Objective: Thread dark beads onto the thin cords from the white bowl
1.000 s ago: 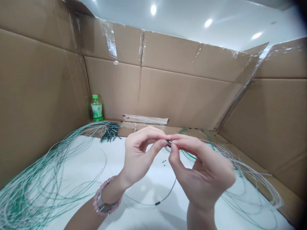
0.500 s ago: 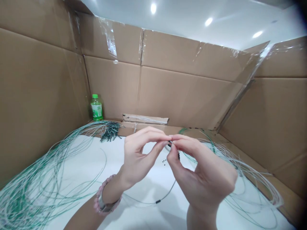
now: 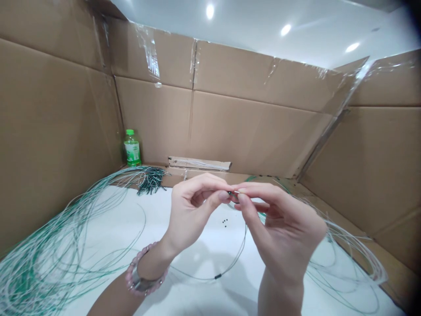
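Note:
My left hand (image 3: 192, 215) is closed in a pinch, thumb against forefinger, on a small black piece (image 3: 230, 193). Facing it, fingertips almost touching, my right hand (image 3: 283, 228) pinches a thin wire (image 3: 237, 192) whose pale end shows between the two hands. Whether the wire sits inside the black piece is too small to tell. Thin wires loop down below the hands, and a short black sleeve (image 3: 218, 276) sits on that loop. Just beneath the fingertips, several tiny black pieces (image 3: 225, 223) lie on the white surface (image 3: 197, 259).
A large tangle of green and white wires (image 3: 42, 259) covers the left side, its dark ends (image 3: 151, 180) bunched at the back. More wires (image 3: 358, 250) curve along the right. A green bottle (image 3: 132, 148) stands in the back left corner. Cardboard walls (image 3: 256, 127) surround the surface.
My right thumb and fingers have shifted slightly right and opened up, exposing the pale wire end. The black pieces that hung by my right thumb no longer show there. My left hand has barely moved.

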Action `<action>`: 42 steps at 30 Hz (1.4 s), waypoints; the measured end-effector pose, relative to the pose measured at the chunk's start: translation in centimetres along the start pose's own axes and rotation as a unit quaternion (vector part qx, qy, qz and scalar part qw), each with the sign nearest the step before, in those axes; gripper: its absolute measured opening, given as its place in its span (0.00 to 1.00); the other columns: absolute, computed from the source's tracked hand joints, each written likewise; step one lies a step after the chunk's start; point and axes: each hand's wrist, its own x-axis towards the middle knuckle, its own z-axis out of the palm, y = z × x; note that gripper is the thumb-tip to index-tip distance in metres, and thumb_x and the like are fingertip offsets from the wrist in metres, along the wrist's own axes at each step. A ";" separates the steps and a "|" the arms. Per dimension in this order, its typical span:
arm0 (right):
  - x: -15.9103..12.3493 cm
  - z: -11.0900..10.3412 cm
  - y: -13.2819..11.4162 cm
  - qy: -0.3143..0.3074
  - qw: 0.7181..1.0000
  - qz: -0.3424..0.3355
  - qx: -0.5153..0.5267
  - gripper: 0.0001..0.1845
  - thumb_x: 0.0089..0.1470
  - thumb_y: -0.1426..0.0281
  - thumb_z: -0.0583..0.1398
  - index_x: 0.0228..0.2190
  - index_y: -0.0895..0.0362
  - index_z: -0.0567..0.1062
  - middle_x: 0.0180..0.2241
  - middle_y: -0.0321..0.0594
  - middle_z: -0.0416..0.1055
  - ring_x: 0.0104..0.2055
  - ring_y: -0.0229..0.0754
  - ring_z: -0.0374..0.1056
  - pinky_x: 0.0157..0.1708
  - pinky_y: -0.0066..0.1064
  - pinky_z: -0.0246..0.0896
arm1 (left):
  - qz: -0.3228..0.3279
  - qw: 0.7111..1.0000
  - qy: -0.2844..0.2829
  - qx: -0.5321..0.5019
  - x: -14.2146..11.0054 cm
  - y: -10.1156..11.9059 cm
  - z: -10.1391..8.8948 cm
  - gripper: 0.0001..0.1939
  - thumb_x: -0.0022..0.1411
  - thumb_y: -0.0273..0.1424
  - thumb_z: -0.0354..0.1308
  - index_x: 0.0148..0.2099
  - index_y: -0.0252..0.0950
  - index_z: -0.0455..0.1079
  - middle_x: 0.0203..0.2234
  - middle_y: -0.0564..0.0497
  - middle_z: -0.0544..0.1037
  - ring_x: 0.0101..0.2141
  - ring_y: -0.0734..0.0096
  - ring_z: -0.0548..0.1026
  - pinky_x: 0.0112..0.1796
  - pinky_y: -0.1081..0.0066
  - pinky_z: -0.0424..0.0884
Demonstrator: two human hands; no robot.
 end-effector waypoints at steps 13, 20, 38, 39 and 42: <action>-0.1 0.3 0.4 0.018 1.000 -0.018 0.017 0.17 0.46 0.85 0.65 0.33 0.52 0.79 0.31 0.31 0.78 0.32 0.34 0.74 0.29 0.24 0.74 | 0.073 0.994 0.014 0.081 -0.3 0.1 -0.2 0.07 0.57 0.19 0.62 0.34 0.36 0.77 0.27 0.53 0.78 0.29 0.81 0.76 0.30 0.85 0.75; 0.0 0.3 0.2 0.011 1.000 -0.011 0.007 0.16 0.47 0.84 0.64 0.33 0.52 0.79 0.31 0.31 0.78 0.32 0.35 0.74 0.27 0.24 0.74 | 0.085 0.991 0.012 0.104 -0.5 0.0 -0.1 0.08 0.56 0.18 0.62 0.35 0.36 0.77 0.28 0.52 0.78 0.29 0.81 0.76 0.30 0.84 0.75; 0.3 0.4 0.3 0.020 0.999 -0.031 0.012 0.16 0.47 0.85 0.63 0.33 0.52 0.79 0.29 0.30 0.77 0.29 0.32 0.72 0.25 0.21 0.72 | 0.046 0.998 0.020 0.033 -0.1 0.3 0.4 0.06 0.57 0.21 0.62 0.33 0.36 0.77 0.27 0.52 0.79 0.27 0.80 0.76 0.28 0.83 0.76; 0.4 0.4 0.3 0.015 0.999 -0.029 0.019 0.15 0.47 0.85 0.63 0.33 0.53 0.79 0.29 0.30 0.78 0.29 0.32 0.72 0.25 0.20 0.72 | 0.042 0.999 0.019 0.025 -0.1 0.3 0.4 0.06 0.57 0.21 0.62 0.33 0.36 0.77 0.26 0.53 0.78 0.26 0.80 0.76 0.28 0.83 0.76; 0.4 0.3 0.2 0.015 0.999 -0.034 0.016 0.16 0.45 0.86 0.63 0.32 0.54 0.78 0.30 0.31 0.78 0.30 0.32 0.72 0.25 0.20 0.73 | 0.029 0.999 0.016 0.015 0.0 0.5 0.3 0.06 0.58 0.22 0.62 0.33 0.37 0.78 0.27 0.54 0.78 0.26 0.82 0.76 0.27 0.85 0.75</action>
